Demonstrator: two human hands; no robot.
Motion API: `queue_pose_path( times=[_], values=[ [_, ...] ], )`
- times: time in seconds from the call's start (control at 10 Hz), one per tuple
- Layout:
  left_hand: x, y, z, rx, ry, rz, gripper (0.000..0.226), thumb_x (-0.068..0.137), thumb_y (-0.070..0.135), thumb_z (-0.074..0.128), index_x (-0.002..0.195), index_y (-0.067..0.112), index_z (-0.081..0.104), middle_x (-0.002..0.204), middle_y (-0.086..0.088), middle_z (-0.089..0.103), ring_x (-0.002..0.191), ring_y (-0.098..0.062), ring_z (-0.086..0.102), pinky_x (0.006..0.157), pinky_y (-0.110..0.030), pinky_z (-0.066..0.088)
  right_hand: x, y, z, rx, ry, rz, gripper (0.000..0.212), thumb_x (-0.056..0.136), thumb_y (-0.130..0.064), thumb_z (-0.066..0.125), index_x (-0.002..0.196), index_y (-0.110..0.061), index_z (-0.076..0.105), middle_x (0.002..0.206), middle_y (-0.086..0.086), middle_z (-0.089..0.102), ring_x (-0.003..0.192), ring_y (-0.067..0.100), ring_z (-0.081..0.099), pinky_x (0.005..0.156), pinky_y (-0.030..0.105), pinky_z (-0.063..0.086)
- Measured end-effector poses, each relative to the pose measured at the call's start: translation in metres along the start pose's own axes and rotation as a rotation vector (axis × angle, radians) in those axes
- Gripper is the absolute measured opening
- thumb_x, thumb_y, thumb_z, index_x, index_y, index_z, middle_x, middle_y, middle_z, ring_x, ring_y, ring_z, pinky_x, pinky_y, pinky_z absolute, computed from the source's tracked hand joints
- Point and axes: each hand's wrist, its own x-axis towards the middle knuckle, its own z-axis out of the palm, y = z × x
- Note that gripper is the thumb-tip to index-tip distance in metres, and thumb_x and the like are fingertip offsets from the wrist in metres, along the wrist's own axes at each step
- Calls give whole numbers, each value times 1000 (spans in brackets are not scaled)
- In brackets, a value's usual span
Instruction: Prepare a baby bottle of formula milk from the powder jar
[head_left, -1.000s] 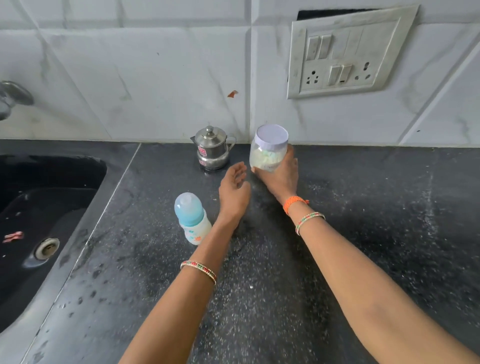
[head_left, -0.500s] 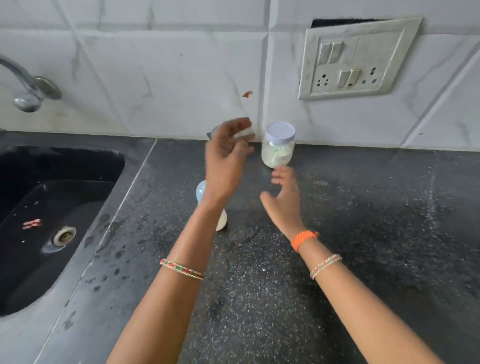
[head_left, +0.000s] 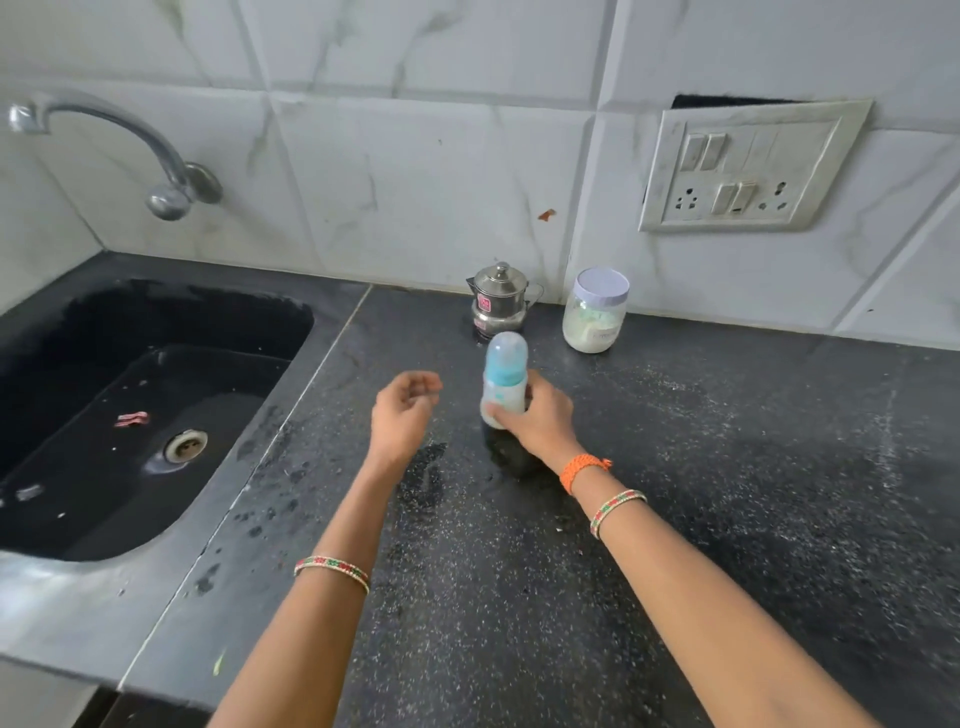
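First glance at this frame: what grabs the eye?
The baby bottle with its blue cap, mid-counter, gripped low on its body by the right hand, while the left hand hangs loosely curled beside it, holding nothing. Behind, against the tiled wall, stand a small steel pot and the lidded powder jar. A black sink with a curved tap fills the left side.

powder jar (head_left: 595, 317) label too blurred, steel pot (head_left: 497, 303) sticker unreadable
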Motion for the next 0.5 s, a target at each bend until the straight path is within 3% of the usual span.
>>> queue_pose_path(
  times=[0.2,0.3,0.4,0.5],
  values=[
    [0,-8,14,103,-159,-5,29,85,-4,47,91,20,62,94,2,66,89,-20,63,73,-27,47,20,14,-25,-31,-14,188,52,73,-36,75,118,-19,56,117,5,66,110,28,61,98,48,45],
    [-4,-1,17,193,-204,13,25,86,0,48,98,18,61,99,2,65,90,-18,61,68,-17,44,12,15,-29,-20,-118,213,78,65,-42,77,132,-24,41,131,3,57,124,28,52,106,53,36],
    [-5,16,20,264,-217,120,36,89,7,49,124,12,52,126,-4,58,116,-19,54,87,-19,38,8,8,-41,-10,18,208,103,70,-45,72,149,-17,13,153,9,30,142,31,27,114,56,21],
    [-7,59,18,280,-150,298,54,93,20,51,143,11,32,149,-5,37,137,-19,34,102,-20,23,7,-16,-66,-170,280,-14,89,80,-42,61,149,-10,14,152,13,28,142,32,23,112,55,24]
  ],
)
